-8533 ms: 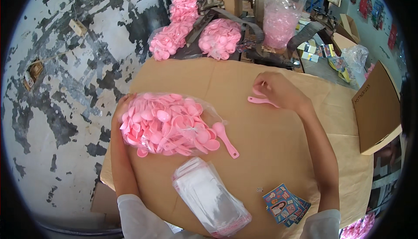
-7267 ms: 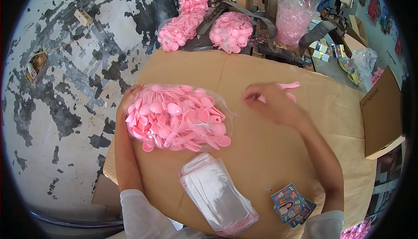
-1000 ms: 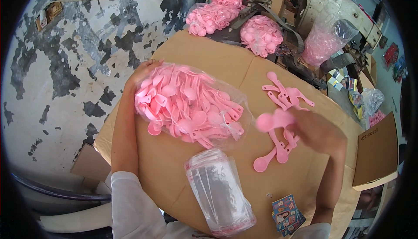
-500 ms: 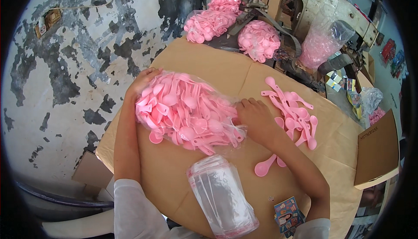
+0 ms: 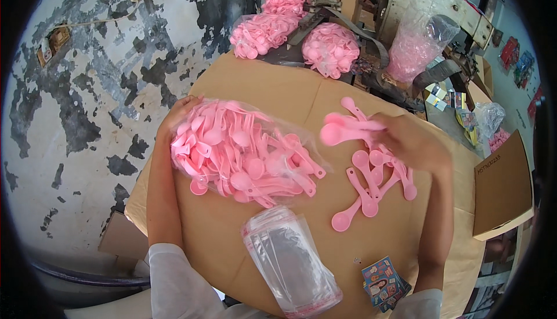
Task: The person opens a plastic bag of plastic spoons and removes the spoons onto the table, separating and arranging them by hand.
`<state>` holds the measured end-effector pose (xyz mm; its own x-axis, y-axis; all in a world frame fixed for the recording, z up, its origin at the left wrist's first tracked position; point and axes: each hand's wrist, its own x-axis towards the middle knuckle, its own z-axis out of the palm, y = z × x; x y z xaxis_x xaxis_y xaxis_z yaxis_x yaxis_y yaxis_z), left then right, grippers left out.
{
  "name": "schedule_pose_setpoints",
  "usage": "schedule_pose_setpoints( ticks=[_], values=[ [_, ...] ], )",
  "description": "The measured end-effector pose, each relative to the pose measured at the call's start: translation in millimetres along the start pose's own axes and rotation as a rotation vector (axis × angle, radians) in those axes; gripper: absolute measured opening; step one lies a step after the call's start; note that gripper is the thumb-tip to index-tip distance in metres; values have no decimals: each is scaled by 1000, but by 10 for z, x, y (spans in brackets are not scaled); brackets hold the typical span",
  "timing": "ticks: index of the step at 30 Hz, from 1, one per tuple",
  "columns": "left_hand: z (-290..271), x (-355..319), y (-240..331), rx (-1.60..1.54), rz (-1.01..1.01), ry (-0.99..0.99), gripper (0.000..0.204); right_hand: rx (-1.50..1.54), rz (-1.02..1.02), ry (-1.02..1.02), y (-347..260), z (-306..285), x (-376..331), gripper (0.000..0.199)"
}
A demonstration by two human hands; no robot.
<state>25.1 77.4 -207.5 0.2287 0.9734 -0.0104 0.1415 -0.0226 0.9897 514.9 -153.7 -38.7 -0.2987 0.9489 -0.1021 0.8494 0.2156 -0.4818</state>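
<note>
A clear plastic bag (image 5: pixel 243 150) full of pink measuring spoons lies on the brown paper-covered table (image 5: pixel 232 235), its open end facing right. My left hand (image 5: pixel 183 112) grips the bag's far left edge with closed fingers. Over a loose pile of pink measuring spoons (image 5: pixel 366 194), my right hand (image 5: pixel 409 139) is closed on the handles of some pink measuring spoons (image 5: pixel 342 128), their bowls pointing left. Motion blurs that hand a little, and the exact number held cannot be told.
Nearest me lie a stack of clear plastic sleeves (image 5: pixel 293 267) and small printed cards (image 5: pixel 383 284). More bags of pink spoons (image 5: pixel 331 49) stand behind, beside a large metal machine (image 5: pixel 415 5). An open cardboard box (image 5: pixel 503 188) is at right; a peeling wall (image 5: pixel 104 98) at left.
My right hand has moved right from the bag's open end to above the loose pile, and now holds pink spoons. Loose spoons have shifted. My left hand stays on the bag.
</note>
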Motion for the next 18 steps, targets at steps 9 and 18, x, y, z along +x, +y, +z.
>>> schedule_pose_setpoints(
  ticks=[9,18],
  values=[
    [32,-31,68,6,-16,-6,29,51,-136,-2,-61,567,206,40],
    [79,-10,59,51,2,20,29,149,-106,41,-114,1296,547,33]
  ],
)
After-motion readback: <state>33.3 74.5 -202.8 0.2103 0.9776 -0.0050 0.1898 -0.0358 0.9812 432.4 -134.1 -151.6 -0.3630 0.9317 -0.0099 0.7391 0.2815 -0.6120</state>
